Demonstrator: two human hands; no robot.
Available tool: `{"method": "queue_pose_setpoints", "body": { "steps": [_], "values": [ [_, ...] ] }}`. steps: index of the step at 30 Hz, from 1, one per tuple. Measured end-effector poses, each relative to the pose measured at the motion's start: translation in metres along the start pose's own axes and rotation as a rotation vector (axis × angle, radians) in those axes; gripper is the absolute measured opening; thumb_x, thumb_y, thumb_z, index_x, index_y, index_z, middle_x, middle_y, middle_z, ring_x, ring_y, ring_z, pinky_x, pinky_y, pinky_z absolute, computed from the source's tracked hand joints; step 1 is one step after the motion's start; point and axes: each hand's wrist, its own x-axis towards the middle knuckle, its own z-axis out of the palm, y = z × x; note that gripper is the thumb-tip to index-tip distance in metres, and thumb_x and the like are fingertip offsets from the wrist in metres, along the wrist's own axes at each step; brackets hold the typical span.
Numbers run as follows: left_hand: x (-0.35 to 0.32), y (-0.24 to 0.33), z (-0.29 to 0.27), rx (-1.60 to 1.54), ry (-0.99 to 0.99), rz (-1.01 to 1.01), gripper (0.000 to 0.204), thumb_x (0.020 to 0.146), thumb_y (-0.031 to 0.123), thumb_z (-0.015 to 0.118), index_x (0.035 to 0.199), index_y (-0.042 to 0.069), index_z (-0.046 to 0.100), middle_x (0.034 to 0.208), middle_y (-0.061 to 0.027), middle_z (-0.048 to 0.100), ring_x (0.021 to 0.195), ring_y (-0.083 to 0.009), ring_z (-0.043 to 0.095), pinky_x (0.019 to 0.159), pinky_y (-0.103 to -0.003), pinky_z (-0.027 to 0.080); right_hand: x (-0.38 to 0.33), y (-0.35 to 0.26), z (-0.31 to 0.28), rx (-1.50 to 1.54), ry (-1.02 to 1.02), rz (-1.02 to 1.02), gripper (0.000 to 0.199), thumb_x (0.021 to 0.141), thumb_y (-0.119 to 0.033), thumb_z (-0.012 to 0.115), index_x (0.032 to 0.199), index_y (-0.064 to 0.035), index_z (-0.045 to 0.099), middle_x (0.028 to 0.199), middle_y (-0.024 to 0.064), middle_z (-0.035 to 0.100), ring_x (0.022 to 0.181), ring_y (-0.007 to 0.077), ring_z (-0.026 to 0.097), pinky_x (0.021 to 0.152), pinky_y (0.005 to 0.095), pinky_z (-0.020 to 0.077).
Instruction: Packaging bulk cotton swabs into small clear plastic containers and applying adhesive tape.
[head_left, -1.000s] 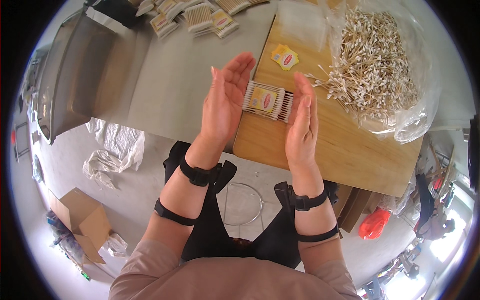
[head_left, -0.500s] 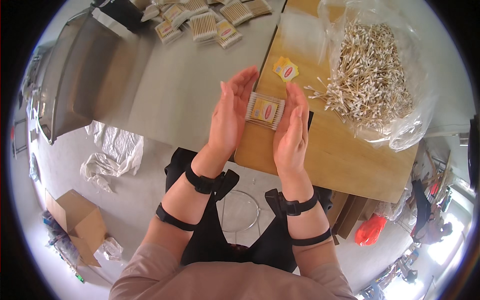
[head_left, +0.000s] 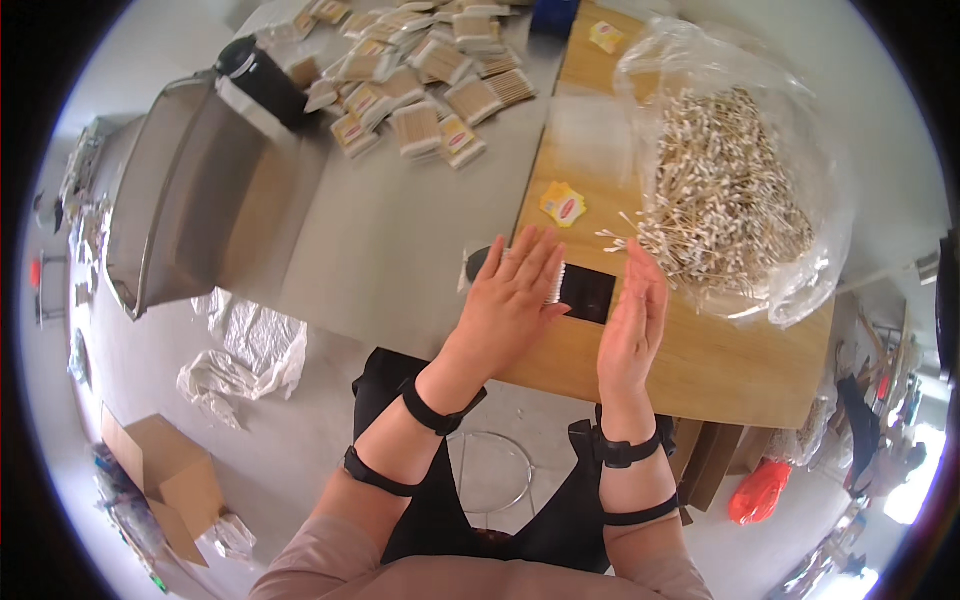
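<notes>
My left hand [head_left: 508,308] lies flat, palm down, fingers stretched out, over a bundle of cotton swabs [head_left: 557,284]. Only a row of white tips shows past its edge; the rest is covered. Under and beside the bundle is a flat black rectangular thing [head_left: 590,295] at the table's edge, with a dark rounded part showing left of my fingers. My right hand [head_left: 632,325] stands on edge to the right of it, fingers straight, holding nothing. Just beyond my left hand lie several yellow printed cards [head_left: 563,204].
A clear plastic bag [head_left: 835,215] of loose cotton swabs [head_left: 735,180] takes up the right of the wooden table [head_left: 700,360]. Packed swab bundles [head_left: 418,130] are heaped at the far left. A grey bin [head_left: 165,200] and a black cylinder [head_left: 262,82] stand on the left.
Both hands framed an upright-facing swab pack with a card before. Now my left hand has turned palm down over the bundle, and my right hand stands farther right.
</notes>
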Motion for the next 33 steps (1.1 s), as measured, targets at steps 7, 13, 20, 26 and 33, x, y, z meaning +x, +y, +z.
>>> {"method": "queue_pose_setpoints", "body": {
  "steps": [7, 13, 20, 26, 33],
  "values": [
    [0.0, -0.003, -0.008, 0.024, -0.083, -0.046, 0.065, 0.093, 0.032, 0.061, 0.148, 0.004, 0.041, 0.157, -0.0111, 0.036, 0.147, -0.0297, 0.03, 0.119, -0.05, 0.022, 0.003, -0.002, -0.036, -0.166, 0.188, 0.051, 0.027, 0.101, -0.006, 0.05, 0.128, 0.001, 0.053, 0.132, 0.0124, 0.057, 0.123, 0.0216, 0.053, 0.106, 0.0351, 0.04],
    [0.018, 0.013, -0.025, -0.018, -0.026, -0.094, 0.051, 0.098, 0.019, 0.055, 0.145, 0.001, 0.043, 0.153, -0.0154, 0.041, 0.144, -0.0318, 0.034, 0.119, -0.049, 0.024, 0.024, -0.01, -0.081, -0.61, 0.125, 0.169, 0.027, 0.087, -0.002, 0.065, 0.114, -0.004, 0.062, 0.11, 0.0116, 0.062, 0.104, 0.0261, 0.059, 0.088, 0.0348, 0.0473],
    [0.043, 0.049, -0.012, -0.243, -0.064, 0.074, 0.034, 0.092, 0.009, 0.061, 0.124, -0.002, 0.057, 0.132, -0.0192, 0.056, 0.124, -0.0372, 0.052, 0.104, -0.047, 0.042, 0.035, -0.004, -0.085, -1.111, -0.013, -0.073, 0.03, 0.077, -0.003, 0.072, 0.106, -0.0048, 0.065, 0.106, 0.0137, 0.061, 0.102, 0.0345, 0.058, 0.087, 0.0426, 0.048],
    [0.051, 0.05, 0.0, -0.36, -0.063, -0.039, 0.031, 0.089, 0.005, 0.062, 0.119, 0.001, 0.06, 0.124, -0.0171, 0.06, 0.113, -0.0365, 0.057, 0.093, -0.044, 0.047, 0.032, -0.009, -0.087, -1.043, -0.144, -0.022, 0.023, 0.075, -0.003, 0.074, 0.097, -0.0056, 0.067, 0.097, 0.0118, 0.059, 0.096, 0.0335, 0.059, 0.08, 0.0429, 0.0499],
    [0.049, 0.051, 0.007, -0.354, 0.006, 0.011, 0.027, 0.084, 0.001, 0.068, 0.11, 0.003, 0.063, 0.109, -0.0141, 0.063, 0.098, -0.0356, 0.061, 0.082, -0.042, 0.05, 0.02, -0.016, -0.079, -0.974, -0.3, -0.033, 0.017, 0.076, -0.003, 0.072, 0.092, -0.0073, 0.067, 0.09, 0.0102, 0.057, 0.09, 0.0327, 0.059, 0.075, 0.0439, 0.0503]
  ]
}}
